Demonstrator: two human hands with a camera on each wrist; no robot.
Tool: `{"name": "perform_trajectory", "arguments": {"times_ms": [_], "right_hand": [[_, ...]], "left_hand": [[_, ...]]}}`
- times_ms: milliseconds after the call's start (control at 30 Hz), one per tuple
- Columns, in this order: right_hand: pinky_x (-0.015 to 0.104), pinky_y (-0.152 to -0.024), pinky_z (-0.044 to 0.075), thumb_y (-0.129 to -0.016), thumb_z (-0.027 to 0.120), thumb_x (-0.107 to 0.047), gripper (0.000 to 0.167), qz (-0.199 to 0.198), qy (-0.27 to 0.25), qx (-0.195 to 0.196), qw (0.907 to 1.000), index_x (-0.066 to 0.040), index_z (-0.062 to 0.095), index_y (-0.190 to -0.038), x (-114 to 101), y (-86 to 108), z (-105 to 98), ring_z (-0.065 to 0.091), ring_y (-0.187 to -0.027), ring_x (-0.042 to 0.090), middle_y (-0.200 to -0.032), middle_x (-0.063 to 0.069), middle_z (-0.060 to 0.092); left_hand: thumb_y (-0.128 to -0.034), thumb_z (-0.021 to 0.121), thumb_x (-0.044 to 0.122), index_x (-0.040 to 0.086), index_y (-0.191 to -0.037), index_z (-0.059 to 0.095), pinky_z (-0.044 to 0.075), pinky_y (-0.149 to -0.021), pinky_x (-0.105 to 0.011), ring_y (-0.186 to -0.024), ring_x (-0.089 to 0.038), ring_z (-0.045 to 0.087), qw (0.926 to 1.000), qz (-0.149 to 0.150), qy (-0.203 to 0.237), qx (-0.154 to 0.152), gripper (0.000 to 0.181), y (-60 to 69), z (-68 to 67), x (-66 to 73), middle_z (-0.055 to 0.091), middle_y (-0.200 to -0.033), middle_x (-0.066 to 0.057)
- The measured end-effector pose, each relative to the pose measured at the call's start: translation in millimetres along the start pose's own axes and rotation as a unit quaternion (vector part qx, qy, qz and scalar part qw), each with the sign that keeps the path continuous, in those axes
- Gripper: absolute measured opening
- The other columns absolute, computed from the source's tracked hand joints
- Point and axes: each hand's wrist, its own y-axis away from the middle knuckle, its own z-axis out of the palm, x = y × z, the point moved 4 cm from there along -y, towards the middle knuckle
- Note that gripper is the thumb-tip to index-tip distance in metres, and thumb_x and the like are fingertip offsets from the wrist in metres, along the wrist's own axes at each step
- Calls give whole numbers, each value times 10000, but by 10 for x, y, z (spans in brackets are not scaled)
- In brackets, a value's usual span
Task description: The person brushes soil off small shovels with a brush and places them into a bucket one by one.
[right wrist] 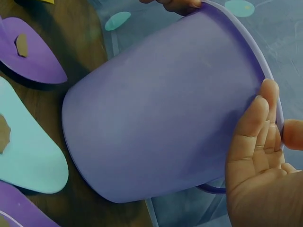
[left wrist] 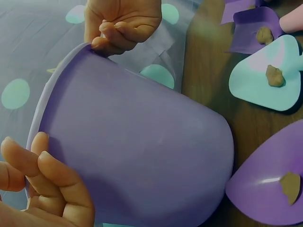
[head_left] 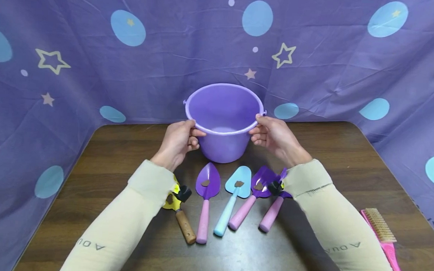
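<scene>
A light purple bucket (head_left: 224,146) stands upright at the back of the table. My left hand (head_left: 176,144) pinches its rim on the near left, thumb on top and fingers underneath. On the near right, my right hand (head_left: 276,138) pinches the same rim between thumb and fingers. In both wrist views the fingers lie against the bucket's outer wall. Just in front lie a purple trowel (head_left: 206,191) with a pink handle, a light blue trowel (head_left: 232,201), and a purple square-bladed shovel (head_left: 263,178). Small brown lumps sit on their blades.
A yellow hand tool (head_left: 184,225) with a wooden handle lies partly under the left sleeve. Another purple tool with a pink handle (head_left: 271,214) is partly covered by the right sleeve. At the right edge lies a pink brush (head_left: 380,225). A patterned purple cloth (head_left: 192,41) hangs behind the table.
</scene>
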Motion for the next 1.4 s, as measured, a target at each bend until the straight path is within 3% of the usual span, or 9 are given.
{"name": "perform_trajectory", "arguments": {"times_ms": [433, 1100, 1400], "right_hand": [[291, -560, 530, -984, 527, -226, 191, 10, -41, 170, 9998, -43, 522, -930, -56, 83, -166, 627, -528, 177, -658, 85, 660], [288, -550, 536, -994, 506, -223, 212, 80, -304, -77, 9995, -24, 537, -928, -59, 100, -161, 635, -525, 182, -661, 106, 661], [285, -566, 534, -992, 509, -230, 217, 132, -110, 77, 9998, -39, 568, -908, -71, 108, -171, 629, -532, 182, -666, 99, 657]], "left_hand": [[-946, 460, 150, 39, -963, 549, 420, -453, -194, -393, -47, 437, 10000, -35, -85, -37, 144, 1, 177, -55, 642, -610, 1], [-977, 467, 178, 44, -977, 525, 473, -514, -219, -464, -72, 498, 9997, -29, 143, -180, 146, 15, 183, -67, 641, -652, -15], [-1001, 465, 204, 40, -999, 528, 488, -548, -234, -494, -88, 522, 9995, -25, 202, -224, 175, 49, 201, -79, 641, -682, -23]]}}
